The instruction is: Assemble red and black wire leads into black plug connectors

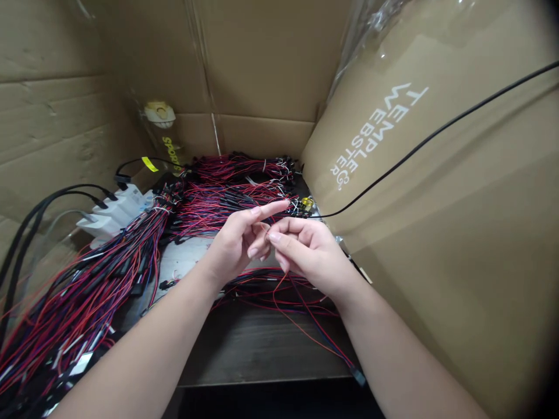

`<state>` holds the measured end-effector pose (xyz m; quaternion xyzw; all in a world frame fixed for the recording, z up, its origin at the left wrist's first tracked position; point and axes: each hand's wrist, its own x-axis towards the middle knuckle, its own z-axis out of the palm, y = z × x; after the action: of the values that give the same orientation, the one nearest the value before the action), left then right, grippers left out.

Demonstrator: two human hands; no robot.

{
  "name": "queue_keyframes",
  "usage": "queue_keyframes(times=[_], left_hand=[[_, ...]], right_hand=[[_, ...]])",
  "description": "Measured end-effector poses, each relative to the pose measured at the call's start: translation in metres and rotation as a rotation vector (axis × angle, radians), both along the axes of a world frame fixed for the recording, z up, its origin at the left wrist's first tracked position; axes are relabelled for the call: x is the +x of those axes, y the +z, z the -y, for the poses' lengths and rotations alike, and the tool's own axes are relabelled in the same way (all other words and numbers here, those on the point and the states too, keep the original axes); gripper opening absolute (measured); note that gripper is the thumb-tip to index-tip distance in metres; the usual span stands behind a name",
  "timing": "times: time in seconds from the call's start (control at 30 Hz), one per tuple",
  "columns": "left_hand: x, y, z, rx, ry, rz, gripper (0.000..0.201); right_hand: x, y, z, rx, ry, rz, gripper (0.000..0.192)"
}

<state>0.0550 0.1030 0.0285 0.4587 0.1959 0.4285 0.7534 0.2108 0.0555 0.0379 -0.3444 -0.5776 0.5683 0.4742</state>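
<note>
Above the dark table (262,349), both hands (279,244) meet, seemingly pinching one thin red wire (301,323) trailing below them.

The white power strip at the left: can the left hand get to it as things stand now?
Probably yes. The white power strip lies uncovered left of the left hand, with only loose red and blue wires between them. However, this hand is pinching a thin wire together with the right hand.
</note>
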Motion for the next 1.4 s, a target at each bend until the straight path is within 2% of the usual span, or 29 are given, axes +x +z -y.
queue_keyframes(times=[0.2,0.33,0.47,0.57,0.67,0.77,0.87,0.93,1.03,1.13,1.2,1.3,1.4], left_hand=[[0.002,-0.008,-0.002,0.107,0.039,-0.062,0.038],[0.007,-0.010,-0.001,0.113,-0.007,-0.077,0.042],[0.008,-0.012,-0.002,0.144,0.033,-0.073,0.038],[0.007,-0.010,-0.006,0.191,0.156,-0.100,0.027],[0.006,-0.007,-0.009,0.217,0.271,-0.140,0.022],[0.004,-0.005,-0.011,0.271,0.314,-0.154,0.034],[-0.001,-0.008,-0.011,0.402,0.395,-0.179,0.051],[-0.005,-0.011,-0.010,0.451,0.483,-0.209,0.059],[-0.010,-0.012,-0.008,0.469,0.736,-0.318,0.044],[-0.014,-0.009,-0.009,0.590,0.858,-0.444,0.043],[-0.015,-0.006,-0.010,0.658,0.832,-0.488,0.039],[-0.014,-0.004,-0.013,0.732,0.681,-0.473,0.022],[-0.012,-0.004,-0.014,0.786,0.557,-0.381,0.023]], right_hand=[[-0.002,0.001,-0.002,0.030,0.004,0.071,0.020],[-0.003,0.000,-0.004,0.073,0.009,0.003,0.023],[-0.002,-0.003,-0.007,0.138,0.009,-0.039,0.021],[-0.001,-0.006,-0.010,0.182,0.014,-0.051,0.020],[-0.002,-0.009,-0.012,0.148,-0.004,-0.003,0.017],[-0.002,-0.010,-0.011,0.123,0.012,0.044,0.017],[-0.001,-0.008,-0.009,0.184,0.003,0.068,0.021],[0.000,-0.005,-0.007,0.225,-0.022,0.098,0.026],[0.001,-0.003,-0.006,0.241,-0.030,0.120,0.028],[0.002,-0.002,-0.005,0.319,-0.015,0.075,0.029],[0.003,0.000,-0.003,0.321,0.002,0.049,0.030],[0.005,0.004,0.002,0.302,0.005,0.037,0.026],[0.008,0.006,0.004,0.278,0.016,-0.011,0.023]])
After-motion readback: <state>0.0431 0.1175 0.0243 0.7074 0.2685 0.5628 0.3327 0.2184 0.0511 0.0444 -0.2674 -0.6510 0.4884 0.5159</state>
